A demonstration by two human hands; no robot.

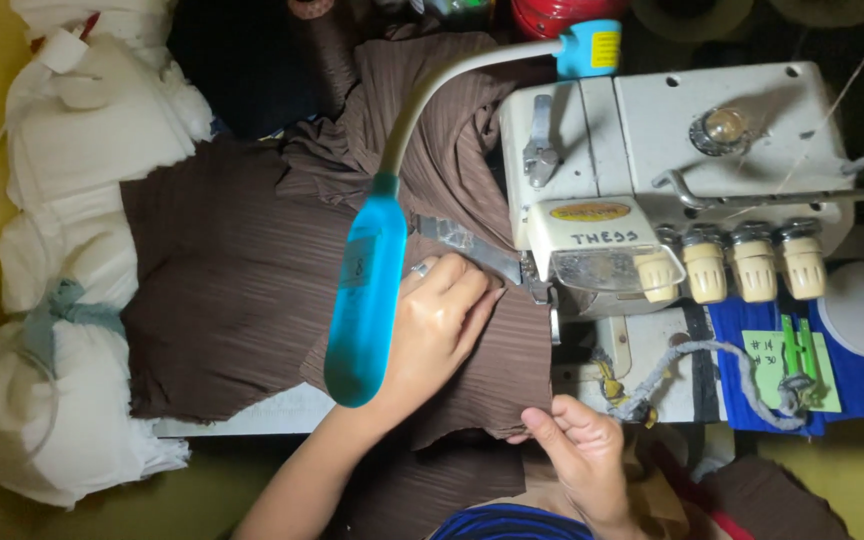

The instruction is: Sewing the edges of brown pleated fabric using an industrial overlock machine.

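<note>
Head view: brown fabric (232, 290) lies across the table, its near edge feeding under the foot of the white serger (652, 170). Left hand (442, 325) lies flat on the fabric, fingers extended, fingertips close to the foot, so a fast feed could pull them in. Right hand (577, 450) pinches the fabric's hanging edge; a slack pinch could skew the seam. Blue lamp (367, 290) hides part of the fabric.
</note>
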